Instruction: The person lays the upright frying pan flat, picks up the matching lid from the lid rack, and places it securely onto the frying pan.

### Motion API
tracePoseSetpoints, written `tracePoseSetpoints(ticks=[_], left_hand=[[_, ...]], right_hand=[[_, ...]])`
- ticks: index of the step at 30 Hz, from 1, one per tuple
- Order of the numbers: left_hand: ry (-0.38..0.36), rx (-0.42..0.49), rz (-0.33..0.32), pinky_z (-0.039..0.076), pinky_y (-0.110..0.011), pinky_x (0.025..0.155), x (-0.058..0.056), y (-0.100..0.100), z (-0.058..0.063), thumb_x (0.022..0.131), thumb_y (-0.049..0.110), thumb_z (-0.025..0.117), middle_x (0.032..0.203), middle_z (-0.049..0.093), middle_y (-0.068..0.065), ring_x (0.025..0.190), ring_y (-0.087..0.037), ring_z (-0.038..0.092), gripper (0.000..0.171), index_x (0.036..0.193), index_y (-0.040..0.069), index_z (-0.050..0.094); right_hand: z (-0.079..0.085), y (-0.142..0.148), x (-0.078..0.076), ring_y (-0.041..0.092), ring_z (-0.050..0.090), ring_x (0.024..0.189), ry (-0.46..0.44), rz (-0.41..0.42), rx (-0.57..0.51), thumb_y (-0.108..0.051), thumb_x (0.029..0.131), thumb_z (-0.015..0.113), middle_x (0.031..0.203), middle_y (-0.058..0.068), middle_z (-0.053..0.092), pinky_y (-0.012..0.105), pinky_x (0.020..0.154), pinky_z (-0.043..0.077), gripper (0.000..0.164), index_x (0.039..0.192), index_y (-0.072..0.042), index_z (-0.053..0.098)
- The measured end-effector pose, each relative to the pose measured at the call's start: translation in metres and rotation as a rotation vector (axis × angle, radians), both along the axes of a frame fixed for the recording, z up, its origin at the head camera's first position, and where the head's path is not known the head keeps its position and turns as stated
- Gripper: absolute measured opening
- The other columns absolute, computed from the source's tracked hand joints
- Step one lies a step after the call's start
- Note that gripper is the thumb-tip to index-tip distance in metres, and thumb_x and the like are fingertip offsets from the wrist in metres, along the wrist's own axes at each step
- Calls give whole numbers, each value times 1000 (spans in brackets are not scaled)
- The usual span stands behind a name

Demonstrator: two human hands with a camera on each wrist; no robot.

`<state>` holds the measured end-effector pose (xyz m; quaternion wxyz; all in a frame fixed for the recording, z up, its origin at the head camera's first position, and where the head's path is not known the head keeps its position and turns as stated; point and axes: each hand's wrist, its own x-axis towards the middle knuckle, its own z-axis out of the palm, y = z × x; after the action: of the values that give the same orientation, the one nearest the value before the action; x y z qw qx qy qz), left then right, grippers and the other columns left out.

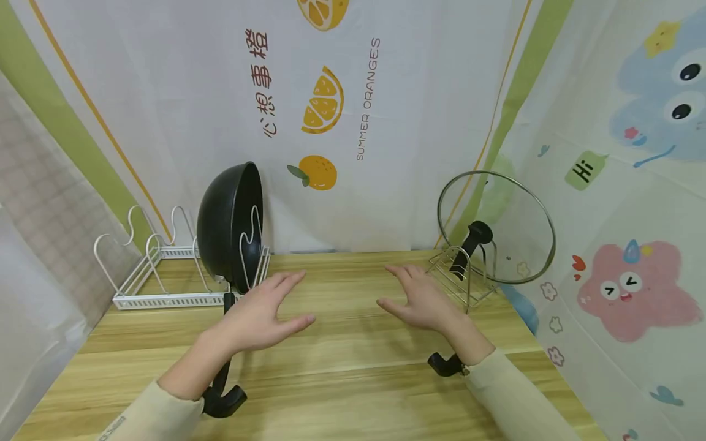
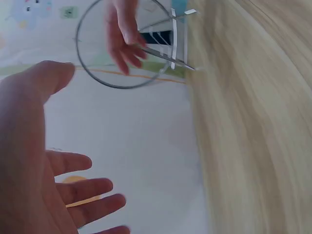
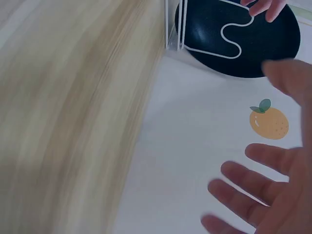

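Observation:
My left hand (image 1: 250, 318) hovers above the wooden table with fingers spread and nothing in its grasp. A black frying pan (image 1: 223, 214) stands on its side in a white metal rack (image 1: 171, 300) just beyond that hand. The pan's handle (image 1: 228, 301) points toward me and passes partly hidden below the left hand and wrist. My right hand (image 1: 421, 300) is also held out empty, its fingers extended and thumb apart. Close to it, a glass lid (image 1: 515, 226) with a metal rim and black knob (image 1: 480, 233) leans upright in a small wire rack (image 1: 467, 288).
Wood-grain table (image 1: 342, 367) lies between and in front of the hands. A white cloth (image 1: 386, 202) with printed oranges hangs behind it, and a cartoon-printed cloth (image 1: 579, 214) borders the right side. A black curved piece (image 1: 223, 403) sits at the left wrist.

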<state>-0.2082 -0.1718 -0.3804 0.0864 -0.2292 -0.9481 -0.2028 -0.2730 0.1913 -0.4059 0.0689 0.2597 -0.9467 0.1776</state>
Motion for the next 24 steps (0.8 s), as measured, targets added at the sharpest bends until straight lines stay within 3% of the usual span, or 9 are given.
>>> tracePoseSetpoints(ticks=[4, 8, 11, 15, 19, 24], left_hand=[[15, 123, -19, 56, -62, 109, 10, -4, 10, 103, 54, 71, 154, 62, -12, 137, -37, 65, 75, 161, 10, 54], [7, 256, -38, 59, -56, 103, 18, -15, 16, 106, 38, 73, 146, 66, -11, 128, -32, 68, 61, 156, 7, 58], [-21, 350, -47, 61, -44, 99, 23, -27, 23, 108, 28, 71, 144, 67, -12, 125, -27, 70, 52, 154, 8, 60], [-80, 443, -43, 59, -25, 91, 34, -49, 31, 111, 22, 66, 144, 68, -11, 118, -8, 68, 45, 154, 11, 61], [-103, 482, -22, 57, -19, 87, 42, -71, 31, 113, 20, 62, 144, 67, -2, 114, 4, 64, 42, 155, 13, 61], [-101, 457, 32, 56, -18, 87, 50, -94, 23, 114, 20, 60, 139, 65, 26, 114, 7, 67, 41, 155, 16, 60]], right_hand=[[0, -6, -3, 32, 67, 126, -111, 2, -205, -49, 107, 67, 143, 13, 65, 57, 105, 58, 65, 158, -10, 55], [-1, -13, -5, 27, 69, 119, -212, 0, -362, -42, 109, 67, 137, 11, 69, 51, 102, 59, 54, 152, -11, 61], [0, -19, -6, 24, 69, 117, -270, -3, -430, -42, 109, 66, 135, 8, 71, 46, 97, 59, 48, 149, -14, 65], [3, -29, -6, 29, 70, 118, -350, 21, -496, -43, 110, 64, 135, 7, 73, 42, 95, 59, 45, 147, -17, 66], [6, -38, -6, 35, 71, 120, -421, 57, -582, -42, 112, 62, 135, 12, 73, 42, 97, 61, 45, 146, -13, 66], [11, -50, -4, 35, 70, 121, -513, 94, -675, -40, 112, 61, 138, 14, 71, 47, 100, 61, 46, 147, -10, 65]])
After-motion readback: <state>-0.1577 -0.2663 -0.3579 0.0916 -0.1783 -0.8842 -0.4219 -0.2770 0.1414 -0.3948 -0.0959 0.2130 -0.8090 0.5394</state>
